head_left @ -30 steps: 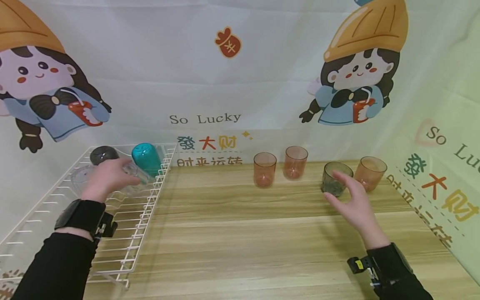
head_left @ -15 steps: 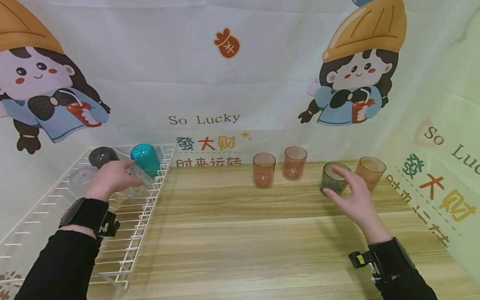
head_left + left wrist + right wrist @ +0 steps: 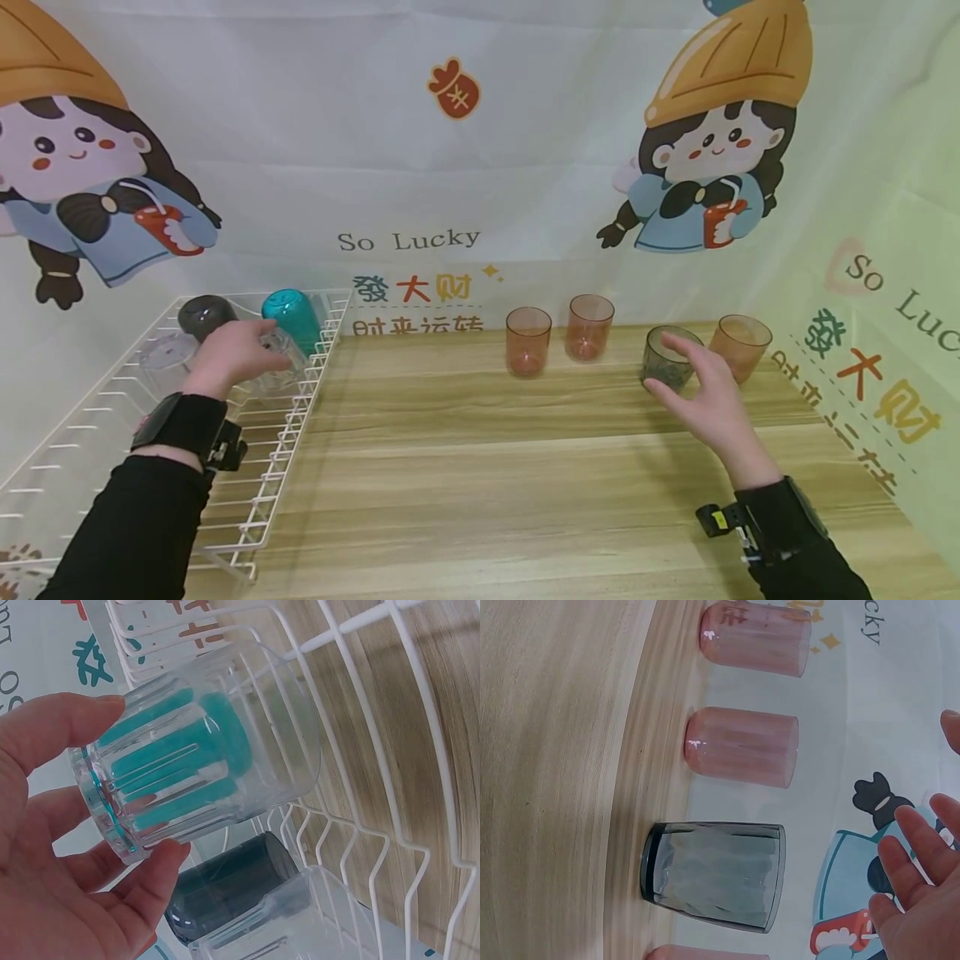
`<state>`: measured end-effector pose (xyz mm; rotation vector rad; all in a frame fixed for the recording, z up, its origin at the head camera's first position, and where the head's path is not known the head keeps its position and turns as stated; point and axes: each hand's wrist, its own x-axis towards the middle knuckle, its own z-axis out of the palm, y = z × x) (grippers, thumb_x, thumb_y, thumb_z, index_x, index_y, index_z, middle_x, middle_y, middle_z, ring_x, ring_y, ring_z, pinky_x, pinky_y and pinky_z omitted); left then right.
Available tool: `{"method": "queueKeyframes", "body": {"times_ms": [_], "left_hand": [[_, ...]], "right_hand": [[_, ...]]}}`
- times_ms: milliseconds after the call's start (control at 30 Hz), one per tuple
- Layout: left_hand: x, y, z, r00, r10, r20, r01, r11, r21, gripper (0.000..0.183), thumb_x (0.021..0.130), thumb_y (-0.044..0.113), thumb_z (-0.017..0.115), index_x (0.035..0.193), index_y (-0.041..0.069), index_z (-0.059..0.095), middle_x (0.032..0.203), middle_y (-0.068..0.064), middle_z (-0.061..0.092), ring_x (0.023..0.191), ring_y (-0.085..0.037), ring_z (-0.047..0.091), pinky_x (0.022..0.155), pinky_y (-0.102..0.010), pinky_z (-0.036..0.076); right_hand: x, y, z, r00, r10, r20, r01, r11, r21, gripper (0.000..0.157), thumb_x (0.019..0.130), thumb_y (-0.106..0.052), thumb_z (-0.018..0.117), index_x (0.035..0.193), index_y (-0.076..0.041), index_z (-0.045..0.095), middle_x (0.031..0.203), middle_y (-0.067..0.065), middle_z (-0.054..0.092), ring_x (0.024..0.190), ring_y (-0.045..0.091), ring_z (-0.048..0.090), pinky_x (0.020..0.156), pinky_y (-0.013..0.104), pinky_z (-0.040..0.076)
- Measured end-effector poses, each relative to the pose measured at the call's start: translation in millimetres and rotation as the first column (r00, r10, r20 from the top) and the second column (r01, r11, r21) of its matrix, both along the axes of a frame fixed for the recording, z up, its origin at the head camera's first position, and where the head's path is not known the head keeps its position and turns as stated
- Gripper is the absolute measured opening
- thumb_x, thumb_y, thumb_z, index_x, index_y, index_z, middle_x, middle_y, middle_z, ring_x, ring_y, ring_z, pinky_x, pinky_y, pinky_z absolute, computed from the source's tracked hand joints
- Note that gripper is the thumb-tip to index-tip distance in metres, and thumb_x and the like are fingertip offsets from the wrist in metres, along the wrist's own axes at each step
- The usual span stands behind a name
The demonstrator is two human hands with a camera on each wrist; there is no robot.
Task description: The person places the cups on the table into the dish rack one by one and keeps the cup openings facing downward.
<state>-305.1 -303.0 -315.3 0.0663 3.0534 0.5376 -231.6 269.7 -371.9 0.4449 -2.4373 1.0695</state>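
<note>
My left hand [image 3: 234, 354] is over the white wire rack, its thumb and fingers gripping a clear ribbed glass [image 3: 262, 742] around its thick base. That glass stands upside down, mouth at the wires. Behind it is a turquoise glass [image 3: 292, 315], which shows through it in the left wrist view. A dark grey glass [image 3: 202, 315] and another clear glass [image 3: 163, 357] stand inverted beside it. On the right, my right hand [image 3: 712, 408] is held with thumb and fingers spread, holding nothing. Closest to it is an upright smoky grey glass [image 3: 716, 874], apart from the fingers in the right wrist view.
Two pink glasses [image 3: 528, 343] stand upright at the back of the wooden table [image 3: 480, 492], and a third pink glass [image 3: 744, 346] is right of the smoky one. The wire rack [image 3: 264, 521] fills the left side. A printed cloth [image 3: 540, 183] hangs behind.
My left hand has shifted a little right and lower, and the clear glass in it has gone from tilted to more upright on the rack. My right hand has barely moved.
</note>
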Motion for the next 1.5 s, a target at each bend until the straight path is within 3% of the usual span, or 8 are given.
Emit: {"method": "queueKeyframes", "body": {"times_ms": [400, 767, 967, 1167, 1500], "left_hand": [[-2.9, -1.4, -2.1, 1.0, 0.011, -0.01, -0.011, 1.0, -0.012, 0.076, 0.088, 0.029, 0.07, 0.144, -0.013, 0.038, 0.141, -0.038, 0.04, 0.126, -0.056, 0.039, 0.1, -0.067, 0.037], [0.9, 0.5, -0.4, 1.0, 0.027, -0.007, -0.027, 0.999, 0.028, 0.078, 0.09, 0.03, 0.069, 0.144, -0.014, 0.035, 0.141, -0.039, 0.039, 0.127, -0.057, 0.037, 0.1, -0.068, 0.036], [3.1, -0.9, -0.9, 0.999, 0.007, -0.044, -0.007, 1.0, -0.002, 0.081, 0.089, 0.032, 0.069, 0.143, -0.017, 0.034, 0.138, -0.041, 0.04, 0.123, -0.057, 0.04, 0.099, -0.067, 0.038], [6.4, 0.0, 5.6, 0.995, -0.005, -0.1, 0.003, 1.0, -0.016, 0.082, 0.088, 0.033, 0.07, 0.14, -0.02, 0.035, 0.131, -0.043, 0.044, 0.117, -0.057, 0.045, 0.094, -0.067, 0.041], [11.9, 3.7, 21.0, 0.998, 0.011, -0.063, -0.01, 1.0, 0.021, 0.086, 0.09, 0.035, 0.068, 0.145, -0.018, 0.028, 0.138, -0.044, 0.038, 0.124, -0.058, 0.038, 0.099, -0.069, 0.036]], "right_hand": [[-0.8, -0.4, -1.9, 1.0, 0.002, -0.007, -0.002, 1.0, -0.001, 0.059, 0.086, -0.004, 0.075, 0.139, 0.005, 0.049, 0.138, 0.027, 0.05, 0.128, 0.048, 0.04, 0.103, 0.067, 0.027], [-3.0, 1.2, 1.0, 1.0, -0.009, -0.008, 0.009, 1.0, 0.011, 0.06, 0.086, -0.005, 0.074, 0.139, 0.004, 0.048, 0.136, 0.029, 0.051, 0.126, 0.049, 0.039, 0.101, 0.066, 0.029], [-5.7, 3.3, 5.4, 0.999, -0.012, -0.031, 0.014, 0.999, 0.049, 0.06, 0.085, -0.005, 0.076, 0.138, 0.007, 0.049, 0.134, 0.03, 0.052, 0.124, 0.05, 0.041, 0.101, 0.065, 0.03], [-7.7, 7.3, 8.5, 0.999, -0.017, -0.045, 0.021, 0.997, 0.079, 0.062, 0.084, -0.005, 0.077, 0.138, 0.008, 0.049, 0.133, 0.031, 0.052, 0.124, 0.051, 0.041, 0.102, 0.064, 0.03], [-11.5, 12.4, 9.2, 0.998, -0.019, -0.058, 0.027, 0.989, 0.142, 0.061, 0.084, -0.006, 0.077, 0.136, 0.009, 0.049, 0.131, 0.031, 0.053, 0.123, 0.05, 0.042, 0.104, 0.063, 0.029]]}}
